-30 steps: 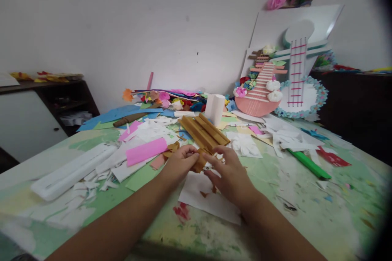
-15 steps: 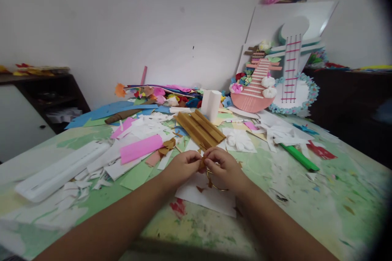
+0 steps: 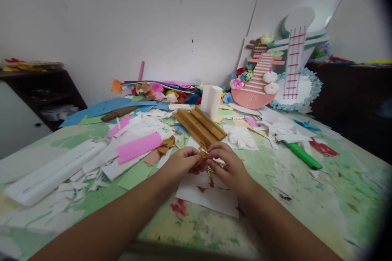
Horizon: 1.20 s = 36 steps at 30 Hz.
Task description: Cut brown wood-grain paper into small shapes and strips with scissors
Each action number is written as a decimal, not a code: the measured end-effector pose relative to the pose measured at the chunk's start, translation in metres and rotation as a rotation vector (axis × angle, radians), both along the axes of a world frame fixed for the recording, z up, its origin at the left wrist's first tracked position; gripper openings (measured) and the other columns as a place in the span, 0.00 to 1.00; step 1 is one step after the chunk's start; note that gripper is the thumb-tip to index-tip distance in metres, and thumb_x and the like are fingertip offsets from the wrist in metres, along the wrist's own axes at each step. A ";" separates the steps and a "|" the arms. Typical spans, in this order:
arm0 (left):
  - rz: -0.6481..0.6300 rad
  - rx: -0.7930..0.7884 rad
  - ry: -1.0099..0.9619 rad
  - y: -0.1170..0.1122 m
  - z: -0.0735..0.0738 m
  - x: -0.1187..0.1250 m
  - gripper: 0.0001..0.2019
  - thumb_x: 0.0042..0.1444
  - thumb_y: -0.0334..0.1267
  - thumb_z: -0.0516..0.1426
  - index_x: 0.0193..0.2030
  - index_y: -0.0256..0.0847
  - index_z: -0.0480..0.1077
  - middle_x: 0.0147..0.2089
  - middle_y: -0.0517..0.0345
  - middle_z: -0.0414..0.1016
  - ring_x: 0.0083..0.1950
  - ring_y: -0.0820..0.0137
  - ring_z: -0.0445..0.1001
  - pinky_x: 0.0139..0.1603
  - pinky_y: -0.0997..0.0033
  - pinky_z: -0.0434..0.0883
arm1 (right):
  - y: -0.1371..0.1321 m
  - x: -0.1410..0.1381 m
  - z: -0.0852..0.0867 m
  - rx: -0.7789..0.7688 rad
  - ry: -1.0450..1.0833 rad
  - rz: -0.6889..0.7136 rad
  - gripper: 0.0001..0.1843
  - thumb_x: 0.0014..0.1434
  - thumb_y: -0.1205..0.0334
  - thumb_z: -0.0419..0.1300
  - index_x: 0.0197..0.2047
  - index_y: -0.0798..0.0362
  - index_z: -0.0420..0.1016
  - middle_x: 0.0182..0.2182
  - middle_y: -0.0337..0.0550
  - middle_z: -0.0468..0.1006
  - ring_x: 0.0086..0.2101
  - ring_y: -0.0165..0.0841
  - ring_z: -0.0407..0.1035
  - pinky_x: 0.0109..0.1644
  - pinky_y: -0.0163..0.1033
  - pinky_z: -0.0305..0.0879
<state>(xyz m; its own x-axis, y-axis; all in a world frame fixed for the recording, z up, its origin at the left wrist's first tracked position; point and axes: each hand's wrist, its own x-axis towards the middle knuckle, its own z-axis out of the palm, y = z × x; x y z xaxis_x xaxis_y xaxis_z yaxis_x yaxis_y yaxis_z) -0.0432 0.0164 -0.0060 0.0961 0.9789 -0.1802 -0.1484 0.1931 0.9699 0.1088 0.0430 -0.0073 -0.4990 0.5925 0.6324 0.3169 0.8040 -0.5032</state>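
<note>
Between my fingertips is a small piece of brown crepe paper (image 3: 202, 155). My left hand (image 3: 185, 161) pinches it from the left, its thumb and fingers closed. From the other side my right hand (image 3: 228, 167) is closed on the same piece, fingers bent. A gold scissors handle (image 3: 221, 188) shows beneath my right hand; the rest of the scissors is hidden. Below lies a white sheet of paper (image 3: 205, 202) with a few brown scraps (image 3: 211, 182) on it. Just beyond my hands rests folded brown crepe paper (image 3: 200, 127).
White scraps (image 3: 143, 124), a pink paper roll (image 3: 139, 147) and a long white box (image 3: 55, 171) lie to the left. A white roll (image 3: 214, 104) stands behind. Paper instrument models (image 3: 254, 96) lean at the back right, with a green roll (image 3: 301, 154) nearer.
The brown piece shows more between my fingertips, and my hands have spread slightly apart. The camera view has shifted a little.
</note>
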 end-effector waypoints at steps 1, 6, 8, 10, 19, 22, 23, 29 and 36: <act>0.009 -0.023 -0.022 0.001 0.000 -0.001 0.07 0.41 0.38 0.56 0.26 0.37 0.64 0.23 0.60 0.68 0.24 0.76 0.68 0.29 0.74 0.64 | 0.000 0.001 0.001 0.046 -0.008 0.010 0.02 0.52 0.66 0.53 0.30 0.52 0.67 0.33 0.43 0.69 0.37 0.31 0.63 0.42 0.40 0.60; 0.010 -0.094 -0.128 0.000 0.001 -0.002 0.06 0.42 0.36 0.55 0.25 0.38 0.61 0.21 0.64 0.65 0.22 0.78 0.65 0.24 0.77 0.63 | -0.003 0.000 0.004 0.210 -0.184 0.146 0.07 0.54 0.71 0.51 0.33 0.50 0.66 0.35 0.38 0.74 0.37 0.27 0.65 0.47 0.39 0.56; 0.015 -0.107 -0.126 -0.001 0.002 -0.001 0.06 0.42 0.35 0.55 0.24 0.37 0.60 0.20 0.66 0.62 0.20 0.79 0.63 0.22 0.78 0.62 | -0.005 -0.001 0.005 0.228 -0.244 0.160 0.07 0.54 0.70 0.50 0.34 0.50 0.66 0.36 0.37 0.74 0.38 0.27 0.65 0.50 0.40 0.54; 0.016 -0.099 -0.113 -0.002 0.002 0.001 0.07 0.42 0.36 0.55 0.24 0.37 0.60 0.18 0.67 0.61 0.19 0.81 0.61 0.21 0.79 0.61 | -0.006 -0.001 0.005 0.229 -0.278 0.161 0.07 0.54 0.70 0.50 0.34 0.50 0.66 0.35 0.36 0.75 0.36 0.26 0.65 0.50 0.40 0.53; 0.118 0.121 0.057 0.001 -0.001 0.001 0.08 0.44 0.40 0.55 0.26 0.37 0.62 0.20 0.65 0.63 0.19 0.80 0.61 0.19 0.80 0.58 | -0.006 -0.004 0.003 0.164 -0.143 0.139 0.09 0.50 0.71 0.52 0.34 0.50 0.68 0.34 0.37 0.76 0.38 0.28 0.66 0.49 0.39 0.57; 0.135 0.111 0.068 0.002 0.000 0.000 0.09 0.44 0.41 0.55 0.27 0.37 0.62 0.20 0.64 0.63 0.19 0.79 0.62 0.18 0.80 0.57 | -0.004 -0.006 -0.003 0.199 -0.129 0.108 0.14 0.49 0.74 0.51 0.38 0.50 0.68 0.36 0.38 0.75 0.42 0.28 0.64 0.50 0.39 0.57; 0.135 0.104 0.058 0.002 0.001 0.000 0.09 0.44 0.41 0.55 0.27 0.37 0.62 0.19 0.64 0.63 0.19 0.79 0.61 0.18 0.80 0.57 | -0.004 -0.006 -0.004 0.213 -0.153 0.104 0.15 0.49 0.75 0.51 0.39 0.49 0.68 0.37 0.38 0.75 0.43 0.28 0.63 0.50 0.39 0.57; 0.081 0.102 0.054 0.001 -0.001 0.001 0.10 0.42 0.41 0.56 0.27 0.36 0.63 0.18 0.65 0.62 0.17 0.79 0.60 0.18 0.78 0.56 | -0.004 -0.002 -0.006 0.217 -0.143 -0.062 0.10 0.52 0.68 0.52 0.34 0.47 0.72 0.42 0.43 0.69 0.43 0.33 0.61 0.46 0.43 0.59; 0.107 0.203 0.096 -0.003 0.000 0.003 0.08 0.42 0.39 0.57 0.28 0.36 0.68 0.25 0.59 0.67 0.25 0.76 0.65 0.27 0.76 0.63 | -0.004 -0.006 -0.006 -0.160 0.062 -0.071 0.05 0.50 0.66 0.55 0.28 0.52 0.72 0.37 0.46 0.68 0.40 0.31 0.64 0.43 0.40 0.63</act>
